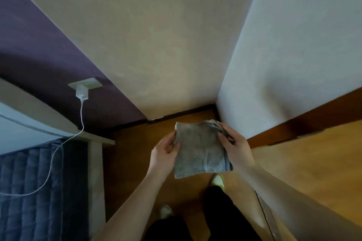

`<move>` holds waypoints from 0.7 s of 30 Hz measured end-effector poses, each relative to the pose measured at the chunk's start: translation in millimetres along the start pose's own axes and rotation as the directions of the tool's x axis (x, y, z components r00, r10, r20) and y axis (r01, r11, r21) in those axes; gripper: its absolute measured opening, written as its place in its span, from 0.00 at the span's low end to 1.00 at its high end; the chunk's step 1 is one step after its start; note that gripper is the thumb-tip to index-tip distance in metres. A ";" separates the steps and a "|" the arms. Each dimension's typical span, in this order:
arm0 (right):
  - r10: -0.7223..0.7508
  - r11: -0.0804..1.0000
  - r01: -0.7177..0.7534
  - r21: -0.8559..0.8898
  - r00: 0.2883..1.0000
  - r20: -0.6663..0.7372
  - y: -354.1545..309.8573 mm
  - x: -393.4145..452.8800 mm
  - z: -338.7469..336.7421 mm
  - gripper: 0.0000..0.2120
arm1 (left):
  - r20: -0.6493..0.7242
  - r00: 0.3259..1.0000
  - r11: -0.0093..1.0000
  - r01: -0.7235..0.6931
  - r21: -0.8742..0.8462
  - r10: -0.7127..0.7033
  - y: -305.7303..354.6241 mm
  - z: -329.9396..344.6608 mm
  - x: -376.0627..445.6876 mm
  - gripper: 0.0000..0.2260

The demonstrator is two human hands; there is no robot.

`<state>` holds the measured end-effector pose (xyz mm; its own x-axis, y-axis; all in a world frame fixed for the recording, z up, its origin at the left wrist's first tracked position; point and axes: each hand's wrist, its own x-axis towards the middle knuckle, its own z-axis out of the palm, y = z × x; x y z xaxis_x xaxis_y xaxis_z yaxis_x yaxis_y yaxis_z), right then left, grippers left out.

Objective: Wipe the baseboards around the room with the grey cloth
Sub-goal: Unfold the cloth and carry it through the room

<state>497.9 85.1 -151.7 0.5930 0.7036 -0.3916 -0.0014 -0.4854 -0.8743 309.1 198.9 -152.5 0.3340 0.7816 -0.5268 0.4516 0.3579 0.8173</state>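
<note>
1 folded grey cloth (199, 148) is held up above the wooden floor (137, 143), between 2 hands; the left hand (166, 150) pinches its left edge with curled fingers and thumb; the right hand (236, 146) grips its right edge the same way; 1 dark baseboard (184, 113) runs along the beige wall ahead, well apart from the cloth; 1 brown baseboard (305, 125) lines the white wall on the right; 1 white charger (81, 92) sits in 1 wall socket (86, 83), its cable (52, 158) trailing over 1 blue quilt (29, 191); 2 pale shoes (217, 180) stand below.

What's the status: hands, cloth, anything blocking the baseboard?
Left hand and right hand both grip grey cloth, held above floor. Baseboard untouched. White cable hangs left, clear of corner.
</note>
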 end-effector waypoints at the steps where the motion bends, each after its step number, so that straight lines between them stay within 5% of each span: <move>1: 0.029 0.999 -0.029 0.023 1.000 -0.003 -2.0 12.1 4.6 0.16 | 0.002 1.000 1.000 0.008 -0.017 -0.008 1.4 -0.4 11.1 0.16; 12: 0.290 0.888 -0.223 0.403 0.950 -0.113 48.0 71.0 72.9 0.13 | 0.252 0.965 0.998 0.068 0.014 -0.069 -47.2 -14.7 134.9 0.20; 21: 0.363 0.833 -0.303 0.464 0.930 -0.046 169.5 135.2 116.1 0.21 | 0.307 0.951 0.926 -0.077 0.371 -0.044 -130.8 12.8 216.4 0.20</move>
<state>484.4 158.2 -386.2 0.5881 0.4545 -0.6690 -0.5539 -0.3764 -0.7426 332.9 314.7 -376.4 0.5516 0.5710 -0.6081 0.6988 0.0817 0.7106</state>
